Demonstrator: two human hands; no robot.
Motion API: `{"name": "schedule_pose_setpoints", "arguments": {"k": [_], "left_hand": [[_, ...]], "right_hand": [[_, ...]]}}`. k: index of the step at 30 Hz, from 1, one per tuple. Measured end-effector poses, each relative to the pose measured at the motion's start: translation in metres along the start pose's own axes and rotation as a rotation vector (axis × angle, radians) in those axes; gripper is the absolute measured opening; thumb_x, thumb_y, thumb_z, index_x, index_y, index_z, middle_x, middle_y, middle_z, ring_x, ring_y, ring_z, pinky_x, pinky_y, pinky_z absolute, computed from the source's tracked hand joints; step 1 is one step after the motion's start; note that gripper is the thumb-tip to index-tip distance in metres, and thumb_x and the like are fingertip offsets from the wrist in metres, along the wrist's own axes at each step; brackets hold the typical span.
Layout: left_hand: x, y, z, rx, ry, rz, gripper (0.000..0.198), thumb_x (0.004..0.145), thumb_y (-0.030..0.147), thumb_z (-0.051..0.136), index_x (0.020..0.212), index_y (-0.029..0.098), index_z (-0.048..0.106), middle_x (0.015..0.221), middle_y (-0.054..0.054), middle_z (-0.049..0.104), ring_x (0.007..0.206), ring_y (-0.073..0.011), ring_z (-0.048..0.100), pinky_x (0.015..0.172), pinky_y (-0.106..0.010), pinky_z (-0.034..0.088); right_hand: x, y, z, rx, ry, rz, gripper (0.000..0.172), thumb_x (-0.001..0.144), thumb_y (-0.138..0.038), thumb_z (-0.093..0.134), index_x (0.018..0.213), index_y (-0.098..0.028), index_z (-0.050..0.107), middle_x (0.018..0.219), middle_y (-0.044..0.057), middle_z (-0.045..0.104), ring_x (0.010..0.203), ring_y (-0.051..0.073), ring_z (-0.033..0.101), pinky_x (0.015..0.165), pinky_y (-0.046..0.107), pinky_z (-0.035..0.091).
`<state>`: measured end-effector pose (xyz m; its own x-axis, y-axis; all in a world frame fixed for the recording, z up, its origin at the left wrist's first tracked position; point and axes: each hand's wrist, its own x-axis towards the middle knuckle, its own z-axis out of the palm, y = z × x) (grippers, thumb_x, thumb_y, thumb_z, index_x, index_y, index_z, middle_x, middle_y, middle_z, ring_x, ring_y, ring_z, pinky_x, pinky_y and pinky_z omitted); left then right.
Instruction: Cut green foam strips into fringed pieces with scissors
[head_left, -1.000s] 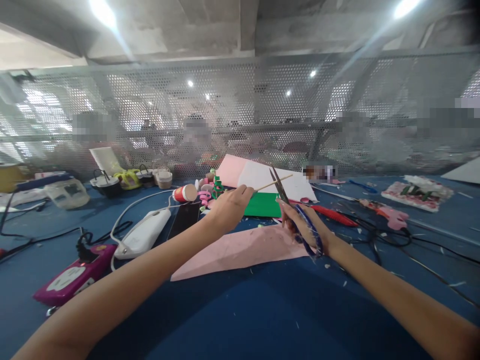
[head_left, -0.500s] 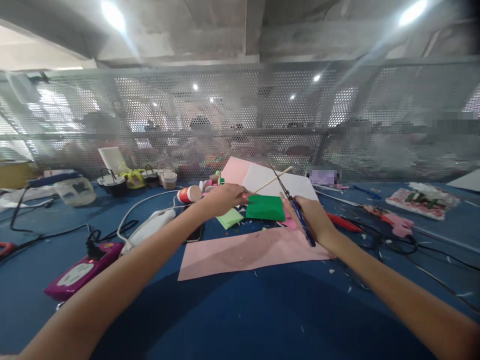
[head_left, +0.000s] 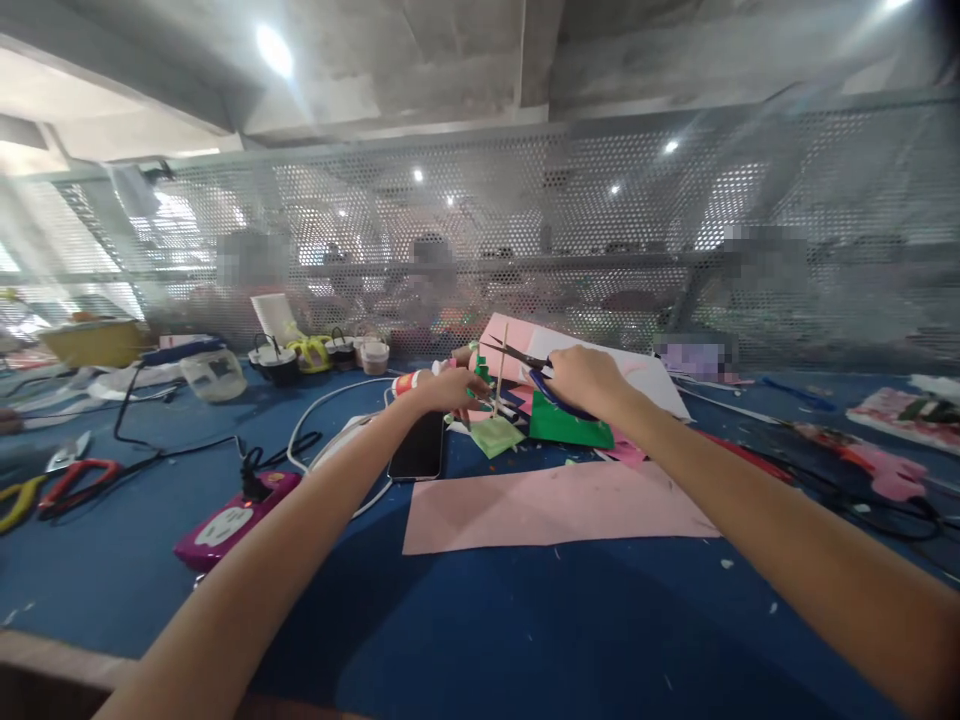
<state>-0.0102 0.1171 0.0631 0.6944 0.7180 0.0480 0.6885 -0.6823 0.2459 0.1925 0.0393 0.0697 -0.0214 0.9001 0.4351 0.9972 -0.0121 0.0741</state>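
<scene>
My left hand (head_left: 454, 390) has its fingers curled near a thin wooden stick (head_left: 502, 360), which stands almost upright and seems pinched at the fingertips. The exact contact is hard to make out. My right hand (head_left: 585, 378) grips a pair of scissors (head_left: 534, 362) with blue handles. Their dark blades point left, slightly apart, and cross the stick in view. Below the hands lie a folded light green paper (head_left: 496, 437) and a dark green sheet (head_left: 570, 425). A long pink strip (head_left: 540, 510) lies closer to me.
A black phone (head_left: 416, 450) and a white cable (head_left: 319, 400) are by my left forearm. Farther left sit a purple power strip (head_left: 232, 525), red-handled pliers (head_left: 79, 485) and a clear jar (head_left: 214, 376). At right is a pink glue gun (head_left: 889, 470). A perforated metal screen (head_left: 480, 235) stands behind.
The stick has swung from slanting right to nearly upright. My right hand has turned, so the scissors now point left across it. The view has shifted left.
</scene>
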Motion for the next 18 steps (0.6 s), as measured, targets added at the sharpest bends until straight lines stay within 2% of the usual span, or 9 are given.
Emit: {"name": "schedule_pose_setpoints", "arguments": {"k": [4, 8, 18], "left_hand": [[-0.0003, -0.0027, 0.0028, -0.019, 0.001, 0.002, 0.034, 0.07, 0.015, 0.059, 0.103, 0.014, 0.065, 0.106, -0.006, 0.067, 0.088, -0.0172, 0.064, 0.074, -0.021, 0.048], [-0.0008, -0.0048, 0.0044, -0.076, -0.056, 0.0, 0.038, 0.07, 0.012, 0.056, 0.107, 0.014, 0.063, 0.105, -0.007, 0.067, 0.074, -0.0137, 0.065, 0.065, -0.02, 0.048], [-0.0006, -0.0009, 0.0075, -0.032, -0.059, -0.02, 0.034, 0.072, 0.021, 0.058, 0.105, 0.014, 0.064, 0.101, -0.007, 0.068, 0.067, -0.0122, 0.063, 0.065, -0.02, 0.046]], "right_hand": [[0.006, -0.0071, 0.0019, -0.011, 0.0, -0.009, 0.062, 0.081, -0.058, 0.037, 0.098, -0.007, 0.066, 0.091, 0.022, 0.066, 0.082, 0.031, 0.063, 0.064, 0.036, 0.043], [0.0092, -0.0103, 0.002, -0.025, -0.02, 0.01, 0.059, 0.08, -0.057, 0.039, 0.098, -0.007, 0.066, 0.092, 0.022, 0.066, 0.084, 0.03, 0.062, 0.066, 0.034, 0.043], [0.0064, -0.0073, -0.0047, -0.065, -0.036, 0.02, 0.053, 0.08, -0.051, 0.041, 0.097, -0.008, 0.067, 0.094, 0.02, 0.066, 0.087, 0.029, 0.062, 0.068, 0.032, 0.044]]}}
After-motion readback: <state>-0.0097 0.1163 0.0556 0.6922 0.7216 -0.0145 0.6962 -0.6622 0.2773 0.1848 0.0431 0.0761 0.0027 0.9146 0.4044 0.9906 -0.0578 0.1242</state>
